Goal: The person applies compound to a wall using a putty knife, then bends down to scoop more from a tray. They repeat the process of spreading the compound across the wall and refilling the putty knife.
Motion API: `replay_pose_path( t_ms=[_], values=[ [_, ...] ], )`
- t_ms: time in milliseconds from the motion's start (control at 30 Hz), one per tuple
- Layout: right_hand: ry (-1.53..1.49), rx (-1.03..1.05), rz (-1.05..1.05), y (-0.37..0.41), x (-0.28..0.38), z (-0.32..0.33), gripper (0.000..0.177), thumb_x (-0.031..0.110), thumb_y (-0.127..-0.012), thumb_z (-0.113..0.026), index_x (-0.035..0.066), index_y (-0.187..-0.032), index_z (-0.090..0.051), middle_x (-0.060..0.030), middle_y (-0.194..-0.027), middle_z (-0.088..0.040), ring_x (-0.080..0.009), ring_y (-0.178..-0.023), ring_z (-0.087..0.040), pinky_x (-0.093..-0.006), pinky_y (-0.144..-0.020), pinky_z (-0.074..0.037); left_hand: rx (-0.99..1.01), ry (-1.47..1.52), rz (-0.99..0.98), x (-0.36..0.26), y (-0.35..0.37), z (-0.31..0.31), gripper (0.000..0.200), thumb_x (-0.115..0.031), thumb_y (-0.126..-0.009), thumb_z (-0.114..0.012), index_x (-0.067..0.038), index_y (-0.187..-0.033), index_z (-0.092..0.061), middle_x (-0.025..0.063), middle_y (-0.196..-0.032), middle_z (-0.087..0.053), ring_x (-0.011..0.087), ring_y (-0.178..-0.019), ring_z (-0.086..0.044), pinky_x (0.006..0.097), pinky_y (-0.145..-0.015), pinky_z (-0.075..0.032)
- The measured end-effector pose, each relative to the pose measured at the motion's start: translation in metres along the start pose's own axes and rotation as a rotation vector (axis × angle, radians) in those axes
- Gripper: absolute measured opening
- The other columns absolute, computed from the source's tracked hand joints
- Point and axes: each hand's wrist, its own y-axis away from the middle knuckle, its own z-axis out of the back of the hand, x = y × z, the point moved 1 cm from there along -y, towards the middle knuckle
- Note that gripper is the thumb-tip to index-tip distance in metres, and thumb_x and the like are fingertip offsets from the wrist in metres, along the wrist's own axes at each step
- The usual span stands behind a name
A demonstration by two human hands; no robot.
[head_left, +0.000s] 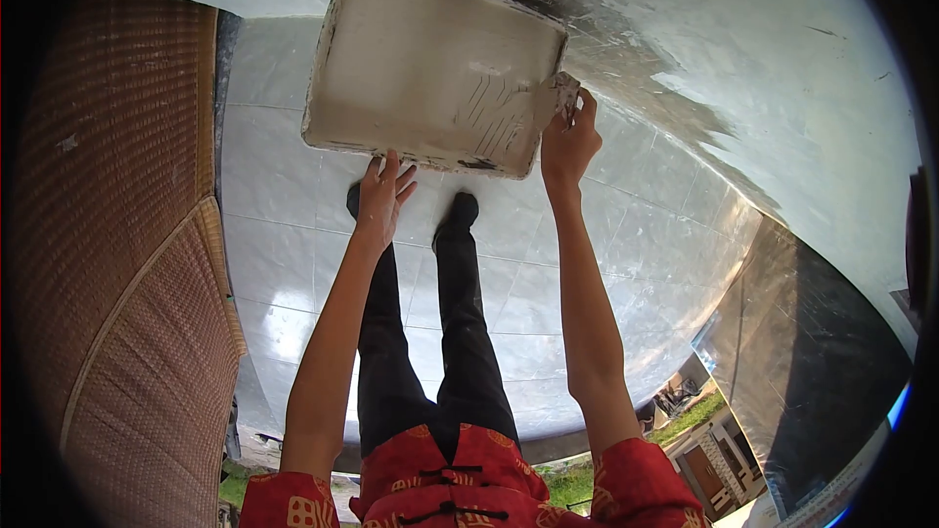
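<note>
While the L hand (383, 191) props the near edge of the white-smeared tray (430, 59) at upper centre, fingers spread flat, the R hand (570, 142) pinches a small scraper (564, 96) at the tray's right rim. Risk, I'd say: a hard scraper push tips the tray off that open palm, dropping mix onto the tiled floor (284, 235) & shoes (462, 207). Woven panel (117, 235) crowds frame left, grey wall (782, 68) upper right.

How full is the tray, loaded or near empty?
Near empty. The tray shows only a thin white coat, with scrape streaks by the scraper in the right hand; no heap visible.
</note>
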Motion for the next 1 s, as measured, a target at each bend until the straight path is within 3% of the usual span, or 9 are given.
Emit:
replay_pose_path(
  t_ms=[267,367,433,567,733,833,1000],
  values=[
    [0.059,0.009,0.058,0.003,0.0,-0.006,0.043,-0.001,-0.086,-0.053,0.008,-0.128,-0.052,-0.0245,-0.086,-0.068,-0.0413,-0.077,-0.068,-0.0461,-0.064,-0.051,-0.01,0.014,-0.016,-0.003,-0.005,-0.006,0.069,-0.043,-0.095,-0.061,-0.002,-0.142,-0.032,0.0116,-0.138,-0.044,0.026,-0.123,-0.054,0.0372,-0.101,-0.046],
    [0.164,0.081,0.108,0.008,0.002,-0.01,0.043,0.0,-0.086,-0.054,0.011,-0.128,-0.053,-0.0207,-0.081,-0.068,-0.0383,-0.072,-0.068,-0.0449,-0.061,-0.05,-0.002,-0.017,-0.03,0.0,-0.009,-0.004,0.064,-0.043,-0.095,-0.061,-0.003,-0.139,-0.036,0.0099,-0.135,-0.047,0.0264,-0.124,-0.053,0.0381,-0.102,-0.046],
    [0.21,0.094,0.195,0.012,0.005,-0.013,0.042,-0.001,-0.087,-0.057,0.013,-0.126,-0.057,-0.0195,-0.085,-0.07,-0.0345,-0.07,-0.069,-0.039,-0.061,-0.052,-0.002,-0.058,-0.033,0.002,-0.01,-0.002,0.06,-0.042,-0.095,-0.061,-0.003,-0.136,-0.04,0.0089,-0.133,-0.05,0.0262,-0.124,-0.053,0.0389,-0.102,-0.045],
    [0.311,0.209,0.253,0.019,0.006,-0.013,0.041,-0.001,-0.086,-0.059,0.016,-0.124,-0.059,-0.0176,-0.086,-0.071,-0.0325,-0.066,-0.068,-0.0396,-0.059,-0.052,-0.018,-0.078,-0.025,0.008,-0.016,0.0,0.06,-0.043,-0.095,-0.061,-0.003,-0.136,-0.041,0.0089,-0.133,-0.051,0.0254,-0.124,-0.053,0.039,-0.102,-0.044],
    [0.249,0.246,0.571,0.032,0.004,-0.019,0.038,-0.003,-0.085,-0.061,0.018,-0.116,-0.065,-0.01,-0.094,-0.073,-0.0269,-0.078,-0.071,-0.0359,-0.066,-0.055,-0.005,-0.114,-0.022,0.007,-0.015,0.001,0.058,-0.042,-0.096,-0.06,-0.004,-0.136,-0.042,0.0083,-0.134,-0.051,0.0228,-0.123,-0.053,0.0386,-0.101,-0.045],
    [0.231,0.345,0.65,0.042,0.0,-0.013,0.044,-0.006,-0.078,-0.062,0.019,-0.114,-0.066,-0.0044,-0.105,-0.072,-0.0251,-0.091,-0.07,-0.0355,-0.075,-0.057,-0.015,-0.13,-0.014,0.006,-0.015,0.001,0.055,-0.04,-0.097,-0.06,-0.003,-0.135,-0.044,0.0083,-0.131,-0.054,0.022,-0.122,-0.054,0.0378,-0.1,-0.045],
    [0.176,0.495,0.689,0.058,-0.011,0.005,0.045,-0.006,-0.076,-0.064,0.02,-0.113,-0.067,-0.0028,-0.105,-0.072,-0.0229,-0.093,-0.069,-0.035,-0.073,-0.057,-0.008,-0.126,-0.024,0.005,-0.014,-0.002,0.051,-0.036,-0.099,-0.058,-0.001,-0.133,-0.044,0.0095,-0.126,-0.056,0.0222,-0.117,-0.058,0.0365,-0.099,-0.047]
  ],
)
